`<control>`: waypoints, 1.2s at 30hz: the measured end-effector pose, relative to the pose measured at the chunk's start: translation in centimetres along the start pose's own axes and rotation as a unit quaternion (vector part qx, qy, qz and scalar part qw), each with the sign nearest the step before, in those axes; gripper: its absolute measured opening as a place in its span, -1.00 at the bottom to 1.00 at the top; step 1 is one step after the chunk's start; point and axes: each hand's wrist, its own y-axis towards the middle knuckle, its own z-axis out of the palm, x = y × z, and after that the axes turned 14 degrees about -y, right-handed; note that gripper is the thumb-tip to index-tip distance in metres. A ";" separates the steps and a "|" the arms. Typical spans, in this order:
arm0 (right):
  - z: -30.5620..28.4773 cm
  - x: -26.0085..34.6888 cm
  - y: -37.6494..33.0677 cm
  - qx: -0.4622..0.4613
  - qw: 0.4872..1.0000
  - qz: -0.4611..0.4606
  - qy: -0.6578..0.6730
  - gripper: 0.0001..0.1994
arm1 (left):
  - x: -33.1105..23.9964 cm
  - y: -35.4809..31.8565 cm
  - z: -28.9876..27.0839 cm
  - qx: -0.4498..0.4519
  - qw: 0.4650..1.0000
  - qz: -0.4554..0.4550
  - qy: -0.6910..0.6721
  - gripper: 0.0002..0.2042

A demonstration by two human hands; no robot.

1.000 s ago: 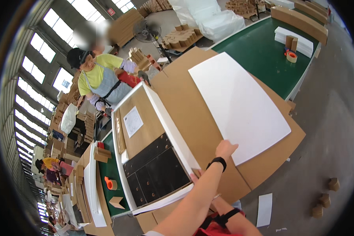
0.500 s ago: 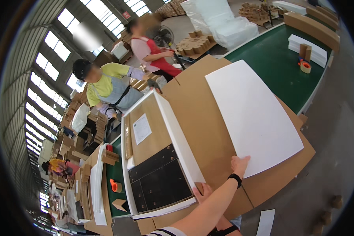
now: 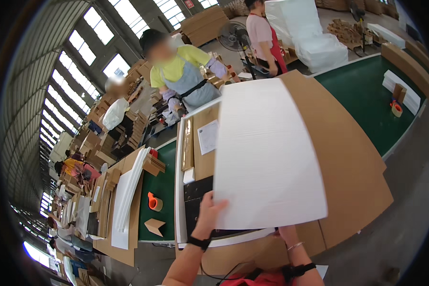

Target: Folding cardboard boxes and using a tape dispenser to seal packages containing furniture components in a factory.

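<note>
A large white foam sheet [image 3: 269, 152] is held tilted over an open carton lined with white foam strips. My left hand [image 3: 209, 213] grips the sheet's left edge near its lower corner, thumb on top. At the near edge, my right hand [image 3: 287, 233] holds the sheet from below, its fingers mostly hidden under it. Left of the sheet, part of the carton's contents shows: black panels [image 3: 191, 202], a brown board with a white paper sheet [image 3: 208, 137] and a long wrapped brown strip [image 3: 187, 143]. The sheet covers the rest.
Brown cardboard flaps [image 3: 348, 157] spread out to the right. On the green table [image 3: 164, 186] at left lie an orange tape dispenser [image 3: 154, 202] and a cardboard angle [image 3: 155, 227]. A co-worker in yellow [image 3: 181, 71] stands beyond the carton, another in a red apron [image 3: 267, 38] behind.
The foam sheet has moved left from the cardboard flap to above the carton. My left hand came left with it; my right hand went from the carton's wall to the sheet's near edge.
</note>
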 end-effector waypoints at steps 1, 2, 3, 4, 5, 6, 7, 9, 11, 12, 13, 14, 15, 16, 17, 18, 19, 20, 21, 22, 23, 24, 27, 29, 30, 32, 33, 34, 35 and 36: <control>0.1 1.1 -0.2 0.002 1.000 0.010 -0.002 -0.67 | -0.5 -0.9 -2.7 -0.010 0.999 -0.003 -0.044 -0.52; -0.9 4.5 0.7 0.053 0.986 0.132 0.086 -0.68 | -0.7 -2.0 -6.0 0.002 0.996 0.014 -0.085 -0.46; -2.0 7.4 1.2 0.093 0.947 0.255 0.171 -0.69 | -0.8 -2.9 -8.7 -0.015 0.997 0.025 -0.067 -0.42; -2.3 8.8 1.2 0.063 0.948 0.278 0.139 -0.66 | -1.5 -3.9 -9.9 -0.029 0.997 0.036 -0.065 -0.38; -2.2 7.1 1.2 0.067 0.951 0.275 0.125 -0.57 | -1.0 -4.1 -12.4 -0.074 0.995 0.010 -0.064 -0.35; -1.9 7.6 0.8 0.067 0.948 0.285 0.123 -0.57 | -0.5 -4.6 -15.0 -0.072 0.993 0.012 -0.092 -0.36; -2.1 8.5 1.0 0.061 0.955 0.267 0.117 -0.53 | 0.1 -4.7 -17.0 -0.063 0.993 0.025 -0.095 -0.36; -2.7 9.4 1.2 0.048 0.961 0.250 0.109 -0.47 | 0.8 -4.5 -18.8 -0.048 0.993 0.035 -0.102 -0.36; -3.0 9.6 0.9 0.043 0.963 0.247 0.097 -0.43 | 1.3 -4.4 -19.6 -0.054 0.993 0.015 -0.105 -0.36; -3.1 9.6 0.9 0.038 0.963 0.249 0.096 -0.43 | 1.6 -4.1 -19.6 -0.050 0.993 0.012 -0.108 -0.36; -3.0 9.8 0.8 0.039 0.962 0.251 0.100 -0.46 | 2.0 -4.0 -19.6 -0.040 0.994 0.005 -0.101 -0.36; -2.9 10.2 0.7 0.040 0.961 0.252 0.104 -0.49 | 2.3 -3.8 -19.4 -0.029 0.995 -0.001 -0.094 -0.37; -3.0 10.5 0.6 0.048 0.958 0.265 0.098 -0.47 | 2.8 -3.7 -19.2 -0.051 0.994 -0.021 -0.094 -0.39; -2.9 11.0 0.5 0.047 0.958 0.265 0.096 -0.47 | 3.3 -3.5 -19.1 -0.049 0.994 -0.022 -0.096 -0.39; -2.8 11.4 0.4 0.047 0.951 0.287 0.100 -0.46 | 3.8 -3.1 -19.1 -0.035 0.995 -0.013 -0.087 -0.41; -2.8 11.7 0.3 0.048 0.944 0.308 0.104 -0.46 | 4.1 -3.0 -19.2 -0.021 0.997 -0.005 -0.079 -0.42; -3.1 12.1 0.3 0.044 0.944 0.310 0.104 -0.46 | 4.5 -2.9 -19.1 -0.037 0.996 -0.014 -0.079 -0.46; -3.5 12.4 0.5 0.061 0.942 0.327 0.046 -0.42 | 4.8 -2.9 -19.3 -0.034 0.996 -0.016 -0.080 -0.46; -3.7 12.6 0.6 0.079 0.936 0.342 -0.012 -0.38 | 5.1 -2.9 -19.6 -0.030 0.997 -0.013 -0.073 -0.47; -3.6 12.4 0.5 0.074 0.936 0.344 -0.011 -0.38 | 5.2 -2.9 -19.4 -0.024 0.997 -0.010 -0.066 -0.47; -3.4 12.1 0.6 0.063 0.939 0.338 0.002 -0.37 | 5.1 -2.8 -19.4 -0.019 0.998 -0.013 -0.066 -0.47; -3.2 11.9 0.6 0.052 0.942 0.331 0.014 -0.37 | 5.0 -2.8 -19.4 -0.026 0.999 -0.016 0.019 -0.45; -3.0 12.8 0.4 0.037 0.934 0.338 0.108 -0.39 | 4.5 -3.3 -17.7 -0.042 0.923 0.074 0.376 -0.40; -2.8 13.2 0.6 0.029 0.926 0.354 0.127 -0.39 | 6.0 -3.1 -16.8 0.029 0.805 0.171 0.568 -0.35; -2.6 13.6 0.7 0.024 0.918 0.368 0.145 -0.40 | 7.5 -2.5 -16.6 0.109 0.832 0.176 0.515 -0.32; -2.5 13.9 0.9 0.026 0.914 0.380 0.141 -0.39 | 9.8 -3.1 -11.1 0.214 0.864 0.231 0.394 -0.30; -2.6 13.8 0.9 0.024 0.910 0.391 0.137 -0.38 | 10.0 -3.7 -7.3 0.263 0.855 0.228 0.385 -0.28; -2.8 13.7 1.0 0.017 0.909 0.395 0.135 -0.38 | 9.6 -4.5 -3.5 0.312 0.844 0.225 0.374 -0.26; -2.7 13.6 1.1 0.024 0.903 0.404 0.141 -0.35 | 9.2 -5.3 -0.4 0.330 0.830 0.243 0.379 -0.23; -2.8 13.2 1.1 0.030 0.898 0.414 0.146 -0.32 | 9.0 -5.9 2.1 0.348 0.815 0.261 0.382 -0.19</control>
